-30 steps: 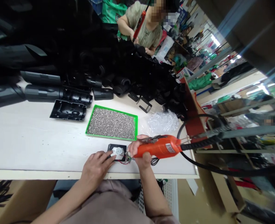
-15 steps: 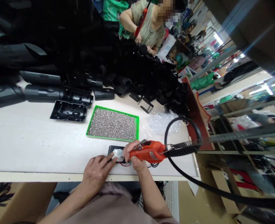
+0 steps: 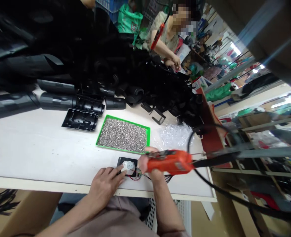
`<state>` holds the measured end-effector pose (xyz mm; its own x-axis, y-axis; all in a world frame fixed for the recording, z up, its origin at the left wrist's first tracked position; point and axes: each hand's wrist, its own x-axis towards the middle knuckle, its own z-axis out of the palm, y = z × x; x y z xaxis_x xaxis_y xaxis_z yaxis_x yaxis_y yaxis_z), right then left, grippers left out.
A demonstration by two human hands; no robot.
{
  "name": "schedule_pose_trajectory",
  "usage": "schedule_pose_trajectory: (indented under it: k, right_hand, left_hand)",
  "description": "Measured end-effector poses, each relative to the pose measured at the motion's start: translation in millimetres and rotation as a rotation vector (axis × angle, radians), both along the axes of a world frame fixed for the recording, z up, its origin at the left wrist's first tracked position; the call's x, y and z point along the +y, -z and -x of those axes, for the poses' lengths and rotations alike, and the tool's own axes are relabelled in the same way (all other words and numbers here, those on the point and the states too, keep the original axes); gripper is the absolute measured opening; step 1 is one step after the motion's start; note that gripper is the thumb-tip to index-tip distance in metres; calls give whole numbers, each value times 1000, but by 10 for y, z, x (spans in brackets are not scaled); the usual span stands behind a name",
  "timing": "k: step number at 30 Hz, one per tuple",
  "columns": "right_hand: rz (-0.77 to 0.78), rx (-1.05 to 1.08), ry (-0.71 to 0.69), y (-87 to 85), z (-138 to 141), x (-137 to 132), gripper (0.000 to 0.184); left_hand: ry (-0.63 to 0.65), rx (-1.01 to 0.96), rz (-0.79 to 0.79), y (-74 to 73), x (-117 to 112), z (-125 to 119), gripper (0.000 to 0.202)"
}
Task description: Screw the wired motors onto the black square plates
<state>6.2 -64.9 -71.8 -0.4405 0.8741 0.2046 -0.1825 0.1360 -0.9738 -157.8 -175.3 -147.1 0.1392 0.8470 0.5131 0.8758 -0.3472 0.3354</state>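
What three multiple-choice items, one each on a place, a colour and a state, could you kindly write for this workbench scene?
1. Where is the green tray relative to the black plate?
A) Under it
B) Beyond it
C) Nearer the person

2. What colour is the screwdriver body?
A) Orange
B) Blue
C) White

3. What is the right hand doing?
A) Resting open beside the plate
B) Holding the tray
C) Gripping the screwdriver

Answers:
1. B, since the tray lies past the plate, away from the person.
2. A, since its body shows bright orange.
3. C, since the fingers wrap around its body.
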Motion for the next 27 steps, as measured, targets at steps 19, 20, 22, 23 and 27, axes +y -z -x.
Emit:
schedule_pose_trajectory:
  k: [19,20,22,23,27]
  right_hand:
    - [38,5,87,-366,-67,-82,41]
    - [55,-1,89,-377,-37,-74,42]
    - [100,-28,99,-415,26,-47,43]
    - [113,-30,117,-436,59,-34,43]
    - [19,172,175,-477,211,-58,42]
  left_hand:
    - [-83,41,281,-229,1415,241,29]
    - [-99,33,250,-240,1380,263,30]
    - [-124,-10,179,-260,1262,313,30]
    - [-129,-48,153,-264,1170,337,30]
    - [-96,-302,156,-213,615,337,34]
